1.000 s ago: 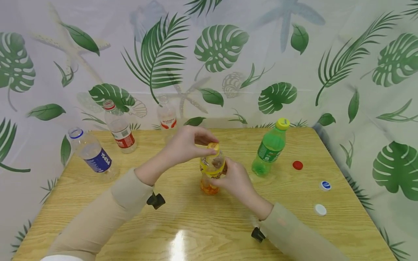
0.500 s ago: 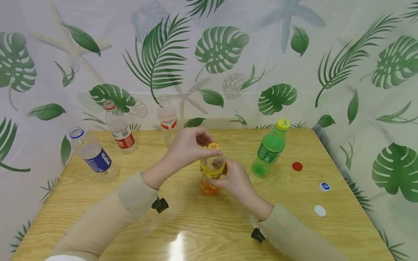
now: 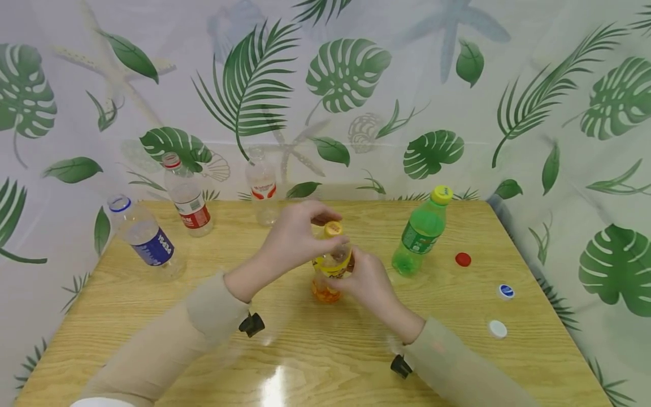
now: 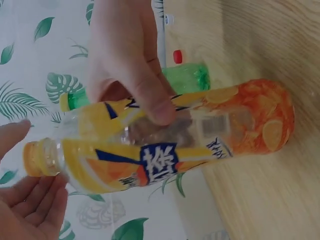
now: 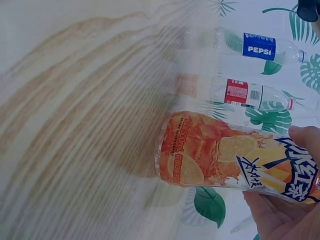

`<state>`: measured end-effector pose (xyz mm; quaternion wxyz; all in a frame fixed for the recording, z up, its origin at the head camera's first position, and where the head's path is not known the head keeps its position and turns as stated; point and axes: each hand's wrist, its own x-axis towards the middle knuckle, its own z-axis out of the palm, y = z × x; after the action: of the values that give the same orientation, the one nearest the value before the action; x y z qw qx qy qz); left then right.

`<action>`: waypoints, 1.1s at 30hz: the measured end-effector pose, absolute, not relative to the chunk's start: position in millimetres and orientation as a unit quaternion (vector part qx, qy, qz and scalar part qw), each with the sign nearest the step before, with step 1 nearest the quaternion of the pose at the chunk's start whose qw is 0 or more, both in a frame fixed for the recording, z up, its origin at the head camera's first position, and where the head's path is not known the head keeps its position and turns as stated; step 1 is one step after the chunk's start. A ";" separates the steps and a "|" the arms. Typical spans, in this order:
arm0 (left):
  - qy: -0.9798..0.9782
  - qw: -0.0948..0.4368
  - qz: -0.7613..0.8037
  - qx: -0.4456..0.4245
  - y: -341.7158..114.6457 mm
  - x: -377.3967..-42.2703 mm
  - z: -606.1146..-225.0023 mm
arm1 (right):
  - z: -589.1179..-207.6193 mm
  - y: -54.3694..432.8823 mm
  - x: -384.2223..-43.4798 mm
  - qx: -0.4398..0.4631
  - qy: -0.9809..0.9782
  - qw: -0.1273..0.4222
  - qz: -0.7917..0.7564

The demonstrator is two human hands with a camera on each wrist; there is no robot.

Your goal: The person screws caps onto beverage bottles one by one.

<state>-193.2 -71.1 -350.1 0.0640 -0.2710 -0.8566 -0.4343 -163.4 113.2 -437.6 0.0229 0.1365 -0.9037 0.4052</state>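
An iced tea bottle (image 4: 165, 142) with a yellow and orange label stands upright mid-table, its yellow-orange cap (image 3: 333, 228) on the neck. My right hand (image 3: 367, 282) grips the bottle round its middle; the right wrist view has the lower label (image 5: 225, 155) and part of that hand. Around the cap is my left hand (image 3: 300, 233), its thumb and fingers spread to either side. In the left wrist view the thumb is apart from the cap, and the fingers (image 4: 40, 205) lie beside the neck; whether they touch it I cannot tell.
On the left stand uncapped bottles: a Pepsi bottle (image 3: 152, 243), a red-label bottle (image 3: 189, 206) and a clear one (image 3: 262, 192). A green bottle (image 3: 419, 234) with a yellow cap is at right. Red (image 3: 463, 259), blue-white (image 3: 506, 291) and white (image 3: 498, 329) caps lie near the right edge.
The left hand's thumb and fingers turn about the cap, then spread away from it, leaving the cap more visible now. The right hand and the bottle stay in place.
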 end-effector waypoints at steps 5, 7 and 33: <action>-0.847 0.085 -0.475 -0.222 -67.4 -191.4 -358.2 | -438.6 113.6 -163.3 0.141 -0.905 0.027 0.400; -0.845 0.090 -0.479 -0.219 -67.8 -191.2 -359.5 | -438.4 113.8 -163.3 0.142 -0.905 0.025 0.400; -0.835 0.020 -0.503 -0.220 -66.5 -192.7 -357.3 | -440.5 114.3 -164.6 0.137 -0.910 0.032 0.389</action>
<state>-192.7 -66.5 -357.3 0.0203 -0.2204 -0.8355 -0.5030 -164.6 114.3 -440.5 0.0322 0.1375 -0.9102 0.3893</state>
